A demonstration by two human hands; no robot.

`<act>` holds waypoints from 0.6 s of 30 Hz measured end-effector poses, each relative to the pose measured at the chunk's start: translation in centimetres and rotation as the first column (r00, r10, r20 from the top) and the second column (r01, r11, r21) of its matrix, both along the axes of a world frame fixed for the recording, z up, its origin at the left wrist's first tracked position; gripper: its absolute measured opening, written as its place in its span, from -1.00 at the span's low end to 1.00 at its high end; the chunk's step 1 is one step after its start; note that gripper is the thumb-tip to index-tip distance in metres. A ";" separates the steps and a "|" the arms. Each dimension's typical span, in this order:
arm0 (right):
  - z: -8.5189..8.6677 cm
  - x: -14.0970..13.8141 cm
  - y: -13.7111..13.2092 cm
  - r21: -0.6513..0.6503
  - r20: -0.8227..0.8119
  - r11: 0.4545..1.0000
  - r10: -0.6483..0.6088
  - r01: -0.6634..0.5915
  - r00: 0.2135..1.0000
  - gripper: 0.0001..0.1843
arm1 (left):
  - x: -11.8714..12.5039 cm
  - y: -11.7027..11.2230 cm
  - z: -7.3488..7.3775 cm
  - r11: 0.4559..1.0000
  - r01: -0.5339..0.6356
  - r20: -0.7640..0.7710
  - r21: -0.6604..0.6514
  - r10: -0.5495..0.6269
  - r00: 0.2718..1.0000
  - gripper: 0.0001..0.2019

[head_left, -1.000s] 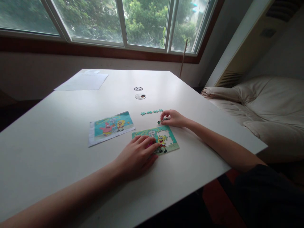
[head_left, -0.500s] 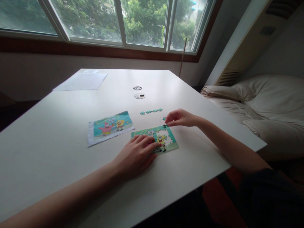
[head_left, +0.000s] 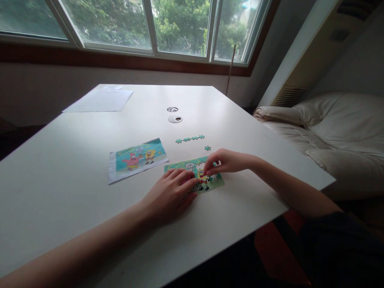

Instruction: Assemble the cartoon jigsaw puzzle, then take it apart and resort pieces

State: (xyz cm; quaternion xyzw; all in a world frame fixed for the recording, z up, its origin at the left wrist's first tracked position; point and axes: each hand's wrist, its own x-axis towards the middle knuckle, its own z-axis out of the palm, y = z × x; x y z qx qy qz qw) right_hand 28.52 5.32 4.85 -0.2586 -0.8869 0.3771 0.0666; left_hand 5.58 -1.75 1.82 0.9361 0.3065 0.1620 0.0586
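White table (head_left: 75, 132), jigsaw puzzle (head_left: 186, 165), reference picture (head_left: 138, 159), joined pieces row (head_left: 190, 139), loose piece (head_left: 207, 148), paper sheet (head_left: 99, 101)

Puzzle (head_left: 189, 165) right of picture (head_left: 136, 159), seemingly apart

The counter (head_left: 75, 132) is a white, smooth board with a soft sheen that catches the window light. The puzzle (head_left: 192, 166) looks like printed card with a slight gloss, as do the loose pieces (head_left: 190, 139). The picture sheet (head_left: 136, 158) is thin printed paper, and the far sheet (head_left: 99, 100) is plain matt paper. Two round inserts (head_left: 175, 119) look shiny, perhaps metal. The cream sofa (head_left: 339, 124) looks like creased leather, and the window ledge (head_left: 120, 60) is dark wood.
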 end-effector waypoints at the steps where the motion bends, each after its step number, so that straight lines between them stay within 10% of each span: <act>1: -0.1 0.0 0.0 0.010 -0.002 1.000 -0.007 0.007 1.000 -0.80 | 0.0 0.0 0.0 1.000 -0.001 -0.003 -0.001 0.001 1.000 -0.69; 18: -0.5 0.5 0.4 0.184 0.038 0.981 -0.073 0.064 0.997 -0.87 | -0.1 0.1 -0.3 1.000 -0.004 -0.012 -0.001 0.004 1.000 -0.68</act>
